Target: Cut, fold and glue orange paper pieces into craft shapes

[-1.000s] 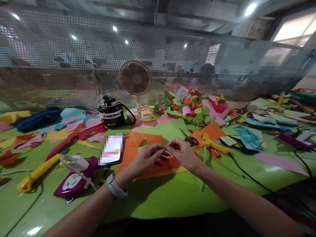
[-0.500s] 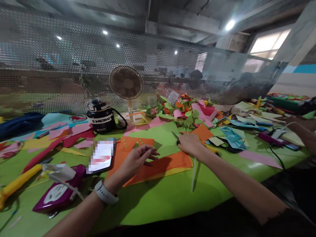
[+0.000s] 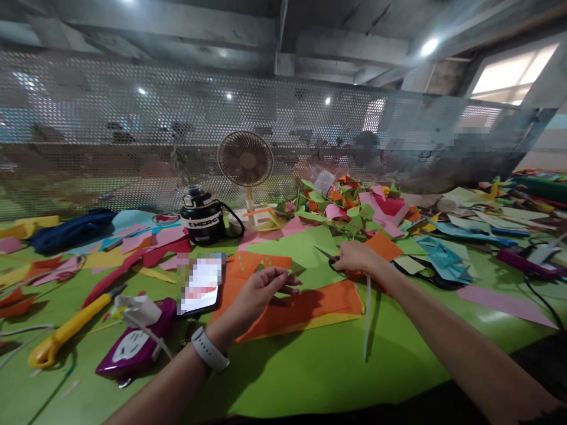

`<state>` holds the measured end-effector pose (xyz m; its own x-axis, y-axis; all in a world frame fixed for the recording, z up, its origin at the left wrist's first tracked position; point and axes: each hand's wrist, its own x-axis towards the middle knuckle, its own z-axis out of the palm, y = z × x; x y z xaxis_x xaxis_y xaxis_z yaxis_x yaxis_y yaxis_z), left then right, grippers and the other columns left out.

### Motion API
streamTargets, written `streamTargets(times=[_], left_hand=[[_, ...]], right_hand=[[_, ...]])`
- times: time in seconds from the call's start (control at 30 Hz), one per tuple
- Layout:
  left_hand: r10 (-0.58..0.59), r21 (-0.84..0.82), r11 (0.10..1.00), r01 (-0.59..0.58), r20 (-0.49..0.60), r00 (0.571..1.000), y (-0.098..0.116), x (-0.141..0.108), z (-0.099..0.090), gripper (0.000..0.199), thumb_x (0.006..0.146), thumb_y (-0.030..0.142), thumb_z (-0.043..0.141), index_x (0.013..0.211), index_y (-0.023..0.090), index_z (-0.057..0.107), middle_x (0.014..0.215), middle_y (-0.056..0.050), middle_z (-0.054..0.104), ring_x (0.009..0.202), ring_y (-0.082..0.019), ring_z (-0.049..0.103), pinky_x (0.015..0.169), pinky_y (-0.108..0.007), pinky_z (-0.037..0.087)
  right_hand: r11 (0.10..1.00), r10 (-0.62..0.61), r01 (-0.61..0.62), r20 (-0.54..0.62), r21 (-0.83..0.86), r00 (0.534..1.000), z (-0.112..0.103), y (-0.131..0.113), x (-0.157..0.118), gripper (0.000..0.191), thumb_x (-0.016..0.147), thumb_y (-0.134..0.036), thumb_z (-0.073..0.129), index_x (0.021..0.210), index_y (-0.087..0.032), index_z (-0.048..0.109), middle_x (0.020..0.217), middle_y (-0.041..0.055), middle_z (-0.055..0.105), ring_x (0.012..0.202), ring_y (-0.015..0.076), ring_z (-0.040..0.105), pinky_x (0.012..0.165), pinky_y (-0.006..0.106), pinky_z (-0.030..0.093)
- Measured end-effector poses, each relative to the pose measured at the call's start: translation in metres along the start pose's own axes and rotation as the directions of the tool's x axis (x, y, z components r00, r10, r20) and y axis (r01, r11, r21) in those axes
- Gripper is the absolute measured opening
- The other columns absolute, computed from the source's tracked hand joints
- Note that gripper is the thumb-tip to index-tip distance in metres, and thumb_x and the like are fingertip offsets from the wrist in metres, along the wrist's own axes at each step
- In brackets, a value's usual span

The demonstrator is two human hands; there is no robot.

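**A:** Where are your scissors (image 3: 335, 264)?

**B:** At the right edge of the light green paper (image 3: 305, 243) on your desk (image 3: 332, 375), blades slightly parted and pointing away from your right hand (image 3: 358, 258). That seems to suit a reach for the handles.

**A:** And your right grip?

**B:** Your fingers are curled down at the handles; whether they have closed around them, I cannot tell.

**A:** Your left hand (image 3: 261, 290)?

**B:** Half-curled above the orange paper (image 3: 314, 304), thumb and forefinger close together. I can't tell if anything tiny sits between them.

**A:** Why is your phone (image 3: 206, 283) there?

**B:** It lies lit, screen up, beside the orange paper, probably so you can glance at it.
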<state>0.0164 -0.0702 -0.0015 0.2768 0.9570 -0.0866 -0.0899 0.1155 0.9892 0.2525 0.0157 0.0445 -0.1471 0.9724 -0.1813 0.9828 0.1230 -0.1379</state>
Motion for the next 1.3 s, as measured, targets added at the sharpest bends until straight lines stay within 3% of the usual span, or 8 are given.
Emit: streamTargets(times=[0.07,0.13,0.2,0.27,0.37,0.73,0.93,1.3], left_hand=[[-0.006,-0.015,1.000,0.006,-0.009,1.000,-0.001,0.001,-0.001,0.036,0.077,0.050,0.069,0.090,0.017,0.061,0.098,-0.009,0.071,0.086,-0.021,0.068,0.067,-0.030,0.055],[-0.003,-0.029,1.000,0.003,-0.013,1.000,-0.002,0.001,-0.002,0.037,0.076,0.050,0.069,0.091,0.017,0.062,0.100,-0.009,0.071,0.089,-0.022,0.068,0.068,-0.031,0.055],[0.005,-0.040,0.999,-0.005,-0.008,1.000,-0.001,0.001,-0.003,0.038,0.077,0.050,0.069,0.092,0.016,0.063,0.103,-0.010,0.071,0.093,-0.022,0.068,0.070,-0.031,0.055],[0.017,-0.048,0.999,-0.017,-0.012,1.000,-0.001,0.001,-0.004,0.037,0.078,0.050,0.069,0.092,0.016,0.063,0.105,-0.011,0.070,0.096,-0.023,0.067,0.072,-0.031,0.055],[0.021,-0.064,0.998,-0.023,-0.038,0.999,0.000,0.001,-0.005,0.037,0.076,0.049,0.071,0.091,0.016,0.063,0.105,-0.010,0.071,0.098,-0.024,0.067,0.074,-0.032,0.055],[-0.002,-0.128,0.992,-0.002,-0.035,0.999,0.000,0.002,-0.004,0.034,0.076,0.045,0.072,0.090,0.016,0.066,0.101,-0.010,0.072,0.092,-0.022,0.068,0.080,-0.036,0.055],[-0.021,-0.179,0.984,0.018,-0.017,1.000,-0.004,0.003,-0.004,0.034,0.074,0.046,0.074,0.087,0.015,0.068,0.097,-0.009,0.073,0.084,-0.018,0.069,0.082,-0.034,0.054],[-0.078,-0.245,0.967,0.067,-0.034,0.996,-0.007,0.003,-0.002,0.026,0.073,0.039,0.077,0.079,0.016,0.069,0.085,-0.008,0.075,0.074,-0.016,0.069,0.081,-0.034,0.053]], right_hand=[[0.995,-0.030,0.030,-0.002,0.094,1.000,-0.003,0.006,-0.007,0.014,0.070,-0.027,0.061,0.062,-0.015,0.061,0.067,0.0109,0.068,0.061,0.0204,0.064,0.050,0.026,0.042],[0.941,-0.077,0.072,0.003,0.330,0.997,-0.002,0.008,-0.017,0.015,0.075,-0.029,0.057,0.070,-0.016,0.060,0.069,0.0070,0.068,0.052,0.0126,0.058,0.048,0.023,0.041],[0.736,-0.162,0.094,0.040,0.670,0.986,0.004,0.007,-0.030,0.019,0.075,-0.035,0.061,0.080,-0.016,0.060,0.071,0.0042,0.068,0.046,0.0073,0.050,0.045,0.020,0.039],[0.537,-0.256,0.054,0.101,0.842,0.961,0.012,0.002,-0.044,0.033,0.069,-0.044,0.070,0.080,-0.015,0.058,0.065,0.0016,0.066,0.042,0.0048,0.043,0.041,0.018,0.035],[0.457,-0.289,-0.017,0.167,0.889,0.943,0.027,-0.007,-0.059,0.048,0.060,-0.054,0.078,0.078,-0.016,0.054,0.059,-0.0025,0.061,0.040,0.0034,0.040,0.038,0.017,0.031],[0.511,-0.342,-0.021,0.226,0.859,0.912,0.054,-0.017,-0.066,0.047,0.066,-0.057,0.073,0.075,-0.019,0.047,0.057,-0.0065,0.053,0.044,0.0046,0.040,0.040,0.017,0.030],[0.513,-0.343,0.035,0.167,0.858,0.924,0.060,-0.019,-0.066,0.044,0.068,-0.053,0.074,0.072,-0.020,0.046,0.057,-0.0081,0.046,0.051,0.0066,0.043,0.048,0.019,0.037],[0.602,-0.324,0.072,0.160,0.796,0.933,0.067,-0.019,-0.066,0.046,0.067,-0.057,0.074,0.072,-0.020,0.046,0.056,-0.0069,0.044,0.050,0.0075,0.039,0.044,0.020,0.028]])
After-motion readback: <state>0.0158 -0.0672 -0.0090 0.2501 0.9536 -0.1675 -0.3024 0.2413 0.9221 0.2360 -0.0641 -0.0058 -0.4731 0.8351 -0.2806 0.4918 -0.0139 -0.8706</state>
